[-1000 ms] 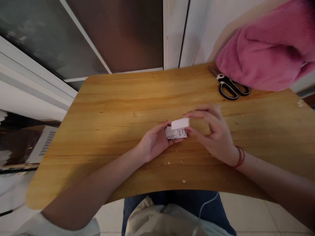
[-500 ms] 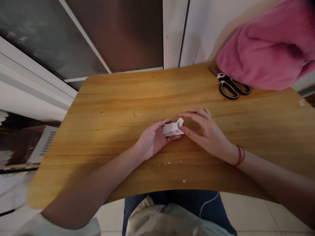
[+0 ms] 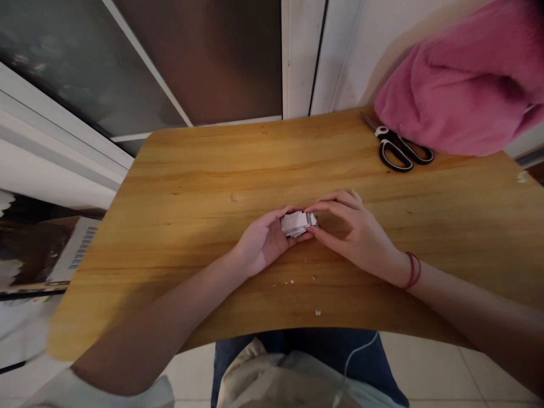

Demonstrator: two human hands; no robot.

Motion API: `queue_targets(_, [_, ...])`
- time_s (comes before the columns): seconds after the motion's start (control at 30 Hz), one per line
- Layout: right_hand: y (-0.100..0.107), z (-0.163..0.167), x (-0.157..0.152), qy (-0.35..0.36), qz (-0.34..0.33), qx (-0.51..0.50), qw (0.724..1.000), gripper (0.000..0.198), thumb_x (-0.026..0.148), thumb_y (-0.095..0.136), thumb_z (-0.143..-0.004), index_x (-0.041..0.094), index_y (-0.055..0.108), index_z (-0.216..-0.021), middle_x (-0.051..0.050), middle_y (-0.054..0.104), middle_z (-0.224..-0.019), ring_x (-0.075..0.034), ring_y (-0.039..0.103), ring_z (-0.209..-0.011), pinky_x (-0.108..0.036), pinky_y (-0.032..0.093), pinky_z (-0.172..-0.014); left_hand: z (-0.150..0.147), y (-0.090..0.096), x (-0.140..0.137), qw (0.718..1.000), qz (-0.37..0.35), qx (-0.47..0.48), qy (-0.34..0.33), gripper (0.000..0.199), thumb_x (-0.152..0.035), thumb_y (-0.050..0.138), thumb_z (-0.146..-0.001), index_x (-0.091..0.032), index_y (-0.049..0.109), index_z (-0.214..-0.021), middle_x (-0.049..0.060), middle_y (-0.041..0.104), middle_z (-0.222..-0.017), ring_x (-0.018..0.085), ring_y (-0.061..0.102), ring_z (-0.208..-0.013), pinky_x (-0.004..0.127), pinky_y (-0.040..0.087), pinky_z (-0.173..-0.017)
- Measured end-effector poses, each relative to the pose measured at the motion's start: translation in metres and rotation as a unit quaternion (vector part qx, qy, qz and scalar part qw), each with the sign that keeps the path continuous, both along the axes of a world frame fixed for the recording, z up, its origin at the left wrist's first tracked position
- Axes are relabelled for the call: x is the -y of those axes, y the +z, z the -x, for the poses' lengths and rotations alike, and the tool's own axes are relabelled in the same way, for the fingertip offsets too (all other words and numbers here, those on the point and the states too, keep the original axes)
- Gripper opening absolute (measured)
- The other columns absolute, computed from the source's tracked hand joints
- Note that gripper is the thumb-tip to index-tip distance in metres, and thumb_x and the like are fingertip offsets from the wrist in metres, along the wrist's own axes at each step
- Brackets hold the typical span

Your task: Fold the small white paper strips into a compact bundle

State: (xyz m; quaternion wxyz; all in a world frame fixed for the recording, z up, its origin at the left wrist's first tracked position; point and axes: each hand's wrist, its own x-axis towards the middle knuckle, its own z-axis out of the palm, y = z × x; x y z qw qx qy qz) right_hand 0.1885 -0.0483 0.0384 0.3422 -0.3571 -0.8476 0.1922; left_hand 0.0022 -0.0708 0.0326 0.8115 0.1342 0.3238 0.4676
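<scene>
A small stack of white paper slips [image 3: 294,222] rests in my left hand [image 3: 264,243], whose fingers curl around it from below and behind. The slips are unevenly piled, with several edges sticking out at the right end. My right hand [image 3: 355,226] reaches in from the right. Its thumb touches the near edge of the pile and its index finger touches the far edge, so that it pinches the right end. Fine marks on the paper are too small to read.
Tiny white scraps [image 3: 292,281] lie on the wooden table [image 3: 204,187] in front of my hands. Black-handled scissors [image 3: 399,148] lie at the back right, beside pink plush fabric [image 3: 459,85]. A box [image 3: 76,249] stands beyond the table's left edge.
My right thumb and index finger have closed in on the right end of the stack. The slip that stuck up at an angle there now lies more in line with the others.
</scene>
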Motion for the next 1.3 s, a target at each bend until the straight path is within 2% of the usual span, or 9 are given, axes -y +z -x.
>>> queue_targets(0.33, [0.009, -0.004, -0.001, -0.026, -0.017, -0.029, 0.999, 0.017, 0.025, 0.063, -0.087, 0.027, 0.063, -0.103, -0.006, 0.064, -0.1, -0.025, 0.058, -0.098, -0.047, 0.047, -0.089, 0.0, 0.002, -0.001, 1.0, 0.01, 0.004, 0.011, 0.023, -0.016, 0.045, -0.091, -0.01, 0.067, -0.084, 0.01, 0.07, -0.092, 0.02, 0.068, -0.086, 0.034, 0.056, -0.082])
queue_targets(0.8, [0.015, -0.007, 0.003, -0.085, -0.049, -0.146, 0.984, 0.018, 0.025, 0.062, -0.087, 0.03, 0.062, -0.104, -0.004, 0.063, -0.098, -0.024, 0.058, -0.093, -0.044, 0.049, -0.083, 0.002, 0.004, -0.001, 1.0, -0.002, -0.002, -0.014, 0.027, -0.018, 0.042, -0.093, -0.009, 0.067, -0.091, 0.012, 0.071, -0.095, 0.022, 0.069, -0.09, 0.034, 0.052, -0.087])
queue_targets(0.93, [0.014, -0.005, 0.008, -0.08, -0.05, -0.123, 0.988, 0.02, 0.023, 0.062, -0.087, 0.028, 0.061, -0.106, -0.005, 0.063, -0.1, -0.024, 0.057, -0.096, -0.044, 0.048, -0.086, 0.001, 0.004, 0.0, 1.0, -0.009, 0.0, -0.025, 0.024, -0.018, 0.044, -0.092, -0.012, 0.067, -0.09, 0.011, 0.07, -0.095, 0.021, 0.069, -0.088, 0.035, 0.052, -0.087])
queue_targets(1.17, [0.001, 0.003, 0.007, -0.023, -0.032, -0.02, 0.999, 0.018, 0.026, 0.062, -0.088, 0.024, 0.061, -0.105, -0.006, 0.06, -0.099, -0.024, 0.055, -0.1, -0.047, 0.043, -0.091, -0.002, 0.002, 0.001, 1.0, -0.008, 0.007, -0.005, 0.024, -0.017, 0.045, -0.091, -0.012, 0.068, -0.086, 0.008, 0.068, -0.091, 0.016, 0.065, -0.083, 0.03, 0.054, -0.078])
queue_targets(1.3, [-0.003, 0.004, 0.005, -0.018, -0.013, 0.018, 1.0, 0.021, 0.027, 0.062, -0.088, 0.023, 0.062, -0.109, -0.008, 0.06, -0.107, -0.025, 0.053, -0.107, -0.047, 0.039, -0.096, -0.002, 0.0, 0.0, 1.0, -0.01, 0.007, -0.002, 0.025, -0.018, 0.045, -0.092, -0.013, 0.068, -0.086, 0.008, 0.067, -0.089, 0.016, 0.064, -0.082, 0.029, 0.054, -0.076])
